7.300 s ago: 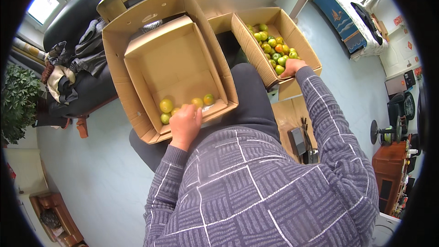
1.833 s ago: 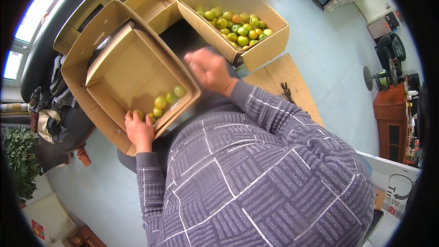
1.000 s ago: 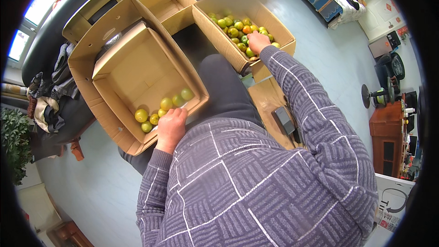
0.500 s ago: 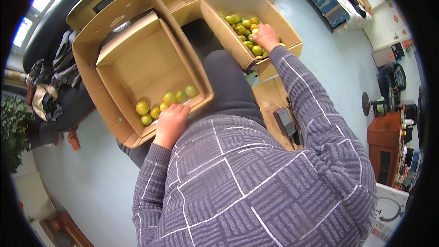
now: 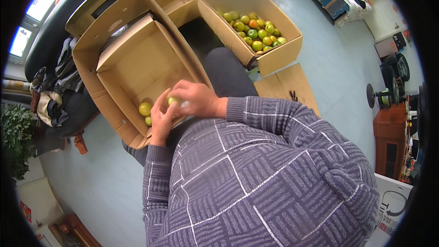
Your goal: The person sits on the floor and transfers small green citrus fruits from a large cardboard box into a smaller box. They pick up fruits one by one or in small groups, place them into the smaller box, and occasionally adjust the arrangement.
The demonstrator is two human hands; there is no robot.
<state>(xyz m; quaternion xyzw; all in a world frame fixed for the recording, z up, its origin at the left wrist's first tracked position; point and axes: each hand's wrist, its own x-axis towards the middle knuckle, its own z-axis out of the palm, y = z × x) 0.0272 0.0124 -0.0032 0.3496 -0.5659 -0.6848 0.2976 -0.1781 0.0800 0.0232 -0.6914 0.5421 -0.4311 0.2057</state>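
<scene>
Over the near part of a large cardboard box [image 5: 114, 93] on the left, my two hands meet around a pale green tomato [image 5: 173, 101]. My right hand [image 5: 199, 99] comes across from the right with its fingers curled on the fruit. On the other side, my left hand [image 5: 162, 118] has its thumb and fingers against it. Beside my left hand, a yellow-green tomato [image 5: 145, 108] and a smaller green tomato [image 5: 148, 120] lie in the box's near corner. My hands cover the rest of that near side.
A second cardboard box [image 5: 280, 59] at upper right holds several green tomatoes and an orange-red tomato [image 5: 253, 24]. Between the boxes is my dark-trousered knee [image 5: 224, 66]. A flat cardboard piece [image 5: 292, 84] lies right of it. Dark clothes [image 5: 64, 82] sit at far left.
My right hand has left the tomato box and come left to my left hand, with a green tomato between them. My left hand has lifted off the box's near edge.
</scene>
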